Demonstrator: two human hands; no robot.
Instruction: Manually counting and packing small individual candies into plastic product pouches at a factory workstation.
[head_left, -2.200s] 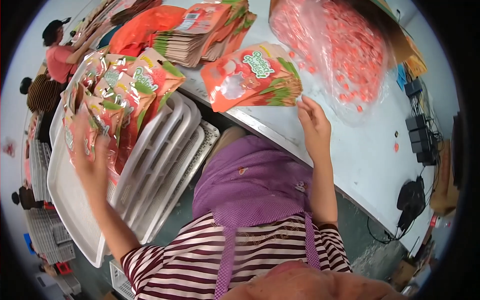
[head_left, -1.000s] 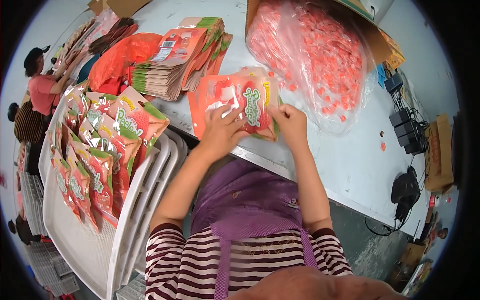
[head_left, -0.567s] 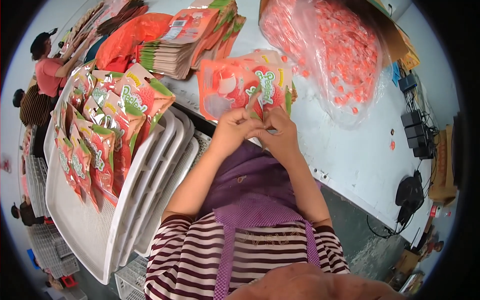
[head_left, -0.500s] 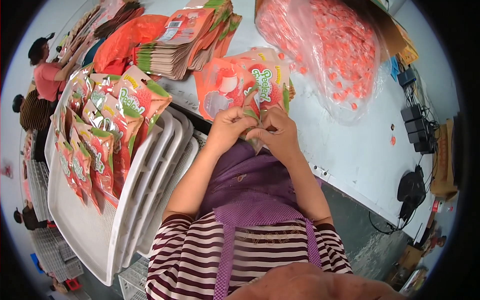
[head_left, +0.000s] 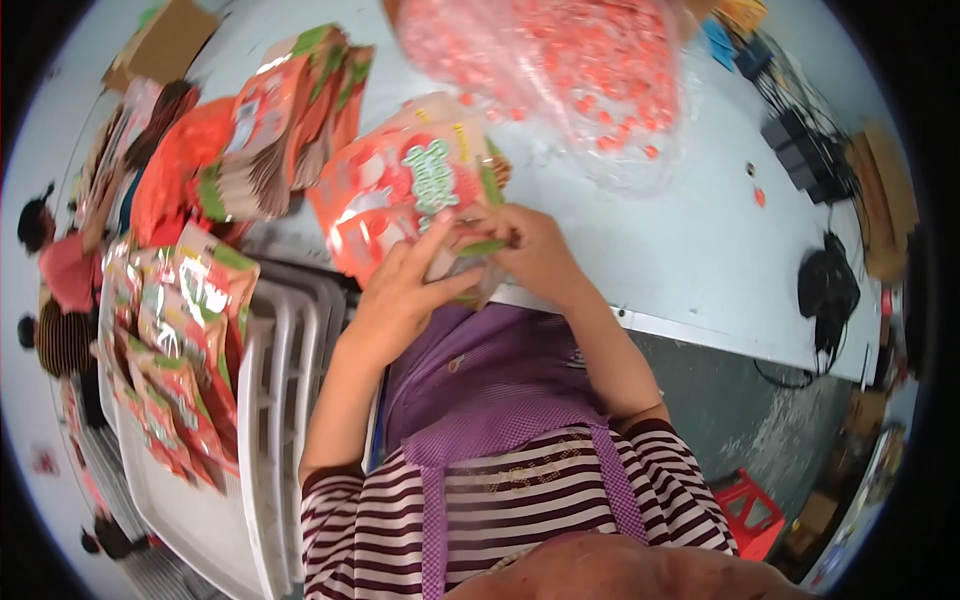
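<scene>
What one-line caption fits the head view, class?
Left hand and right hand on red pouches at a white table, near a tray of more pouches and a bag of pink pieces.

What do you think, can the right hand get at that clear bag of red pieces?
Probably yes: the right hand must leave the red pouches, but only white tabletop appears to lie between it and the clear bag.

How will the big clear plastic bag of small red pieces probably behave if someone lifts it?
The clear bag is probably floppy, since it looks thin-walled, wrinkled and slumped on the table. It may feel fairly heavy, because many small red pieces crowd inside. It might also spill some, as a few loose pieces lie beside it.
</scene>
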